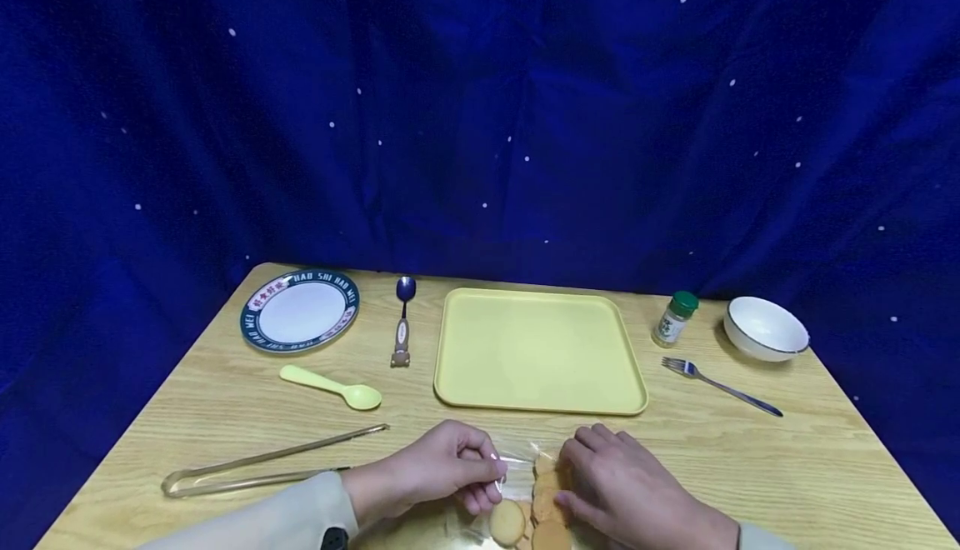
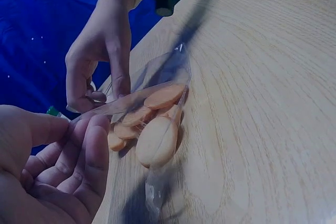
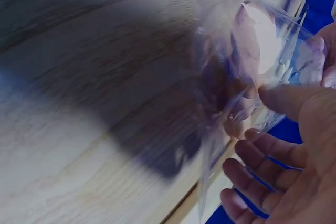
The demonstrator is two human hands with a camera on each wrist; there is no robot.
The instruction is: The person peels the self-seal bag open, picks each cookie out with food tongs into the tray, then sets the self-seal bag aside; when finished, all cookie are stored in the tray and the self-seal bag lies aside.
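A clear plastic bag (image 1: 519, 453) of round, flat cookies (image 1: 551, 504) lies at the table's front edge, between my hands. With thumb and forefinger my left hand (image 1: 456, 471) pinches the bag's edge; the left wrist view shows the film pulled up taut from there. My right hand (image 1: 626, 483) holds the bag's other side, its thumb on the film beside the cookies. In the right wrist view the fingers of that hand (image 3: 294, 150) curve loosely along the bag. One pale cookie (image 2: 157, 141) lies face-on in front of the stacked, browner ones.
A yellow tray (image 1: 540, 350) lies beyond the bag. To the left are metal tongs (image 1: 255, 460), a yellow spoon (image 1: 363, 397), a dark spoon (image 1: 402, 325) and a rimmed plate (image 1: 303, 314). A fork (image 1: 720, 385), a green-capped jar (image 1: 673, 321) and a white bowl (image 1: 767, 329) are at right.
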